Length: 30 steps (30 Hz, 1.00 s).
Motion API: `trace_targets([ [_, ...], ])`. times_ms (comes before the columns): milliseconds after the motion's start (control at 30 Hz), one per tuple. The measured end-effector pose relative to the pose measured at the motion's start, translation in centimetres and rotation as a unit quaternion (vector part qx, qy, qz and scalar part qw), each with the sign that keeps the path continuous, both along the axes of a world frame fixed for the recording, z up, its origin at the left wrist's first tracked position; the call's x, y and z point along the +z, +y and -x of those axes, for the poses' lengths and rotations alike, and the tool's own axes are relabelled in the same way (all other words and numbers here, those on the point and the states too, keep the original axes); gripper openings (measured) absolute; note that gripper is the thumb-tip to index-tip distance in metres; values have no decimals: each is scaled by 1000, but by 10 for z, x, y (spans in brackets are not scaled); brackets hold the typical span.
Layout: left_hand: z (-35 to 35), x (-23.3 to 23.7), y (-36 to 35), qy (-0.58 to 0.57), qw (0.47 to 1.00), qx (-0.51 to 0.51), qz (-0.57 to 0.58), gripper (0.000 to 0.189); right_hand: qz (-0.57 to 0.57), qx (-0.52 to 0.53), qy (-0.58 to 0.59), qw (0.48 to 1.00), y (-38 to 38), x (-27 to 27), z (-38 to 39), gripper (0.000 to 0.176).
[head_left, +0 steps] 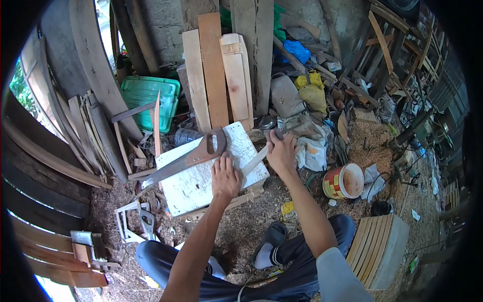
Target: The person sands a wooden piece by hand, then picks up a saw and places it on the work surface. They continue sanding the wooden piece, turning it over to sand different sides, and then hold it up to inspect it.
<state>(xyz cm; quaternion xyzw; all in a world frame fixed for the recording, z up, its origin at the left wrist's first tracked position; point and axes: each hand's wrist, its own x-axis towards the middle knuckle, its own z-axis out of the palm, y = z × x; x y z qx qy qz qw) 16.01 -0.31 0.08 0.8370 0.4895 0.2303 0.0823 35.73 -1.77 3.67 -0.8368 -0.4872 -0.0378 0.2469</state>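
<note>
My left hand (225, 177) lies palm down with fingers stretched on a white-painted board (186, 189), just below the handle of a handsaw (193, 157). The saw lies across the board, its blade running to the lower left. My right hand (282, 155) is closed around a small dark block (274, 135) at the board's right edge; its exact kind is hidden by the fingers. A pale wood strip (254, 162) slants between my hands, its upper end under my right hand.
Upright planks (214, 75) lean behind the board, beside a green plastic lid (150, 98). A bucket (343, 181) stands to the right, near stacked slats (375, 246). A white frame-like tool (136, 221) lies on the shaving-covered ground at left.
</note>
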Motion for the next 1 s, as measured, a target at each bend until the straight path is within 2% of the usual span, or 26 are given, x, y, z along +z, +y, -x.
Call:
trace_targets([
  [100,-2,-4,2,22,1000,8,-18,41,-52,87,-83,991,-46,-16,26,42],
  [200,1,-6,-1,11,1000,6,-18,41,-84,99,-57,990,-37,-20,10,44],
  [333,0,2,-1,3,1000,-12,-9,40,-7,38,14,999,7,-6,-10,48],
  [433,0,2,-2,-2,1000,-5,-4,41,-25,7,54,998,-18,-7,18,52],
  [467,-1,2,-1,-7,1000,-4,-10,41,-36,58,-59,996,-37,-12,35,55],
  [500,-1,2,-1,-6,1000,-5,-8,44,-71,100,-87,989,-55,-20,53,54],
  [600,1,3,0,5,1000,-12,1,46,-51,134,-51,988,-64,-10,53,52],
  [667,2,2,-1,4,1000,-15,13,45,-54,106,-74,990,-31,-20,24,50],
  [733,1,-1,-1,6,1000,-12,1,43,-11,26,48,998,-4,-6,5,51],
  [767,0,-3,0,4,1000,-2,-11,40,-11,25,45,999,-5,-8,6,51],
  [833,1,-3,-2,3,1000,-1,-11,40,-38,18,-51,998,-13,-19,25,48],
  [867,0,-2,-1,3,1000,0,-16,39,-39,19,-55,998,-30,-18,42,48],
  [933,-1,-1,-2,3,1000,-2,-7,41,30,44,-37,998,-67,-7,78,48],
  [1000,0,0,0,11,1000,-4,5,43,-6,39,-57,998,-58,-10,64,49],
])
